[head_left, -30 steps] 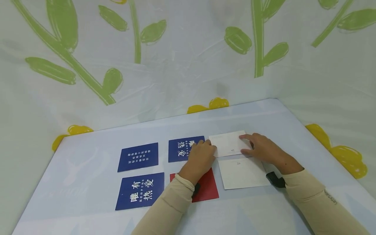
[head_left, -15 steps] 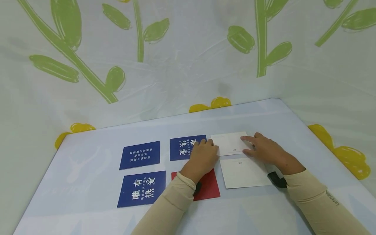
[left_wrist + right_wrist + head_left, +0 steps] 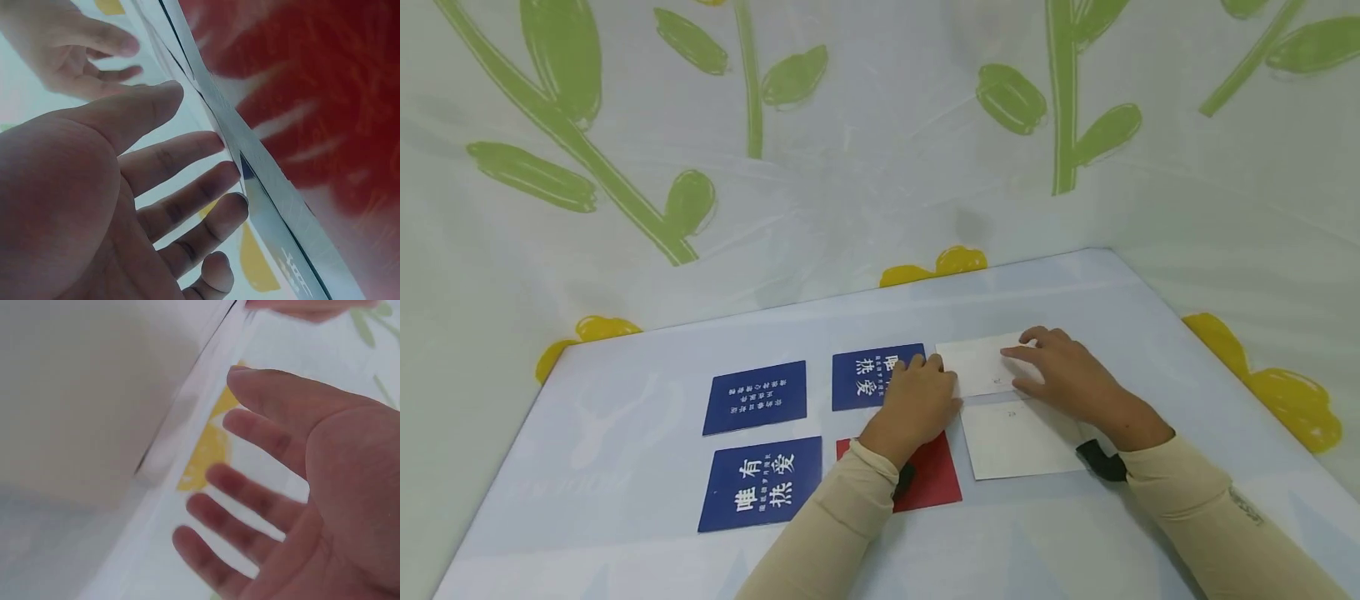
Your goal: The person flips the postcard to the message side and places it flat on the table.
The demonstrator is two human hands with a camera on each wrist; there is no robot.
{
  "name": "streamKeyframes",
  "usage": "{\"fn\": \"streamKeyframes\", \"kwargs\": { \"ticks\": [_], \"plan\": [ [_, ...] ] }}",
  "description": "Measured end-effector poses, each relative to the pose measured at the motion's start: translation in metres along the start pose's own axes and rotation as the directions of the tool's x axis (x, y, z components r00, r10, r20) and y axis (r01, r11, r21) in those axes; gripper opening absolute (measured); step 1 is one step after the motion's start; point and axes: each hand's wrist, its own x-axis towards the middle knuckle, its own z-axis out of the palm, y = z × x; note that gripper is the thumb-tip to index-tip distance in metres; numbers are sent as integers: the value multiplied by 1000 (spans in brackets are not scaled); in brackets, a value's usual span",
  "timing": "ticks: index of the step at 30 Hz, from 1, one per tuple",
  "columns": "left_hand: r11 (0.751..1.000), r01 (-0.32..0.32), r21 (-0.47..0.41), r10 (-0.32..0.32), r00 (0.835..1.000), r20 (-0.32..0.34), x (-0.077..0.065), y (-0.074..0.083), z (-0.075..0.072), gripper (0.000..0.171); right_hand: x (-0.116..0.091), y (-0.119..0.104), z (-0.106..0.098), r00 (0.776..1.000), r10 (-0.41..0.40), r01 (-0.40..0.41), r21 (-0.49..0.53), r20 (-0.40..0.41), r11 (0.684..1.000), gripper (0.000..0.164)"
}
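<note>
My left hand (image 3: 917, 408) reaches over the red card (image 3: 934, 475), its fingertips down where a blue card (image 3: 853, 383) with white characters meets the upper white card (image 3: 973, 362). In the left wrist view those fingers (image 3: 181, 159) are extended, tips at a card edge, with nothing gripped. My right hand (image 3: 1067, 375) hovers at the right end of the upper white card, thumb and fingers spread apart. Its fingers (image 3: 250, 487) show loosely extended and holding nothing in the right wrist view. Just below lies a second white card (image 3: 1018, 442), partly under the right hand.
Two more blue cards lie to the left, one farther back (image 3: 756, 398) and one nearer (image 3: 767, 483), both with white characters. The pale tabletop (image 3: 625, 442) ends at a white fabric wall (image 3: 880, 183) printed with green leaves and yellow flowers.
My right hand's fingers have come up off the upper white card's edge and spread, shifting slightly left. The left hand has barely moved, and the cards lie as before.
</note>
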Motion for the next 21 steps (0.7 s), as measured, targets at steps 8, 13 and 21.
{"fn": "streamKeyframes", "kwargs": {
  "ticks": [8,13,21],
  "plan": [
    [1000,5,-7,-5,1000,0,-2,-1,0,44,-3,-7,3,991,-97,92,58,92,994,40],
    [1000,4,17,-4,1000,-13,-2,-1,-2,45,-2,-7,2,990,-106,99,77,94,992,39],
    [1000,12,11,-12,1000,-17,-2,0,-5,47,-2,-6,2,986,-108,97,88,125,991,40]
  ]
}}
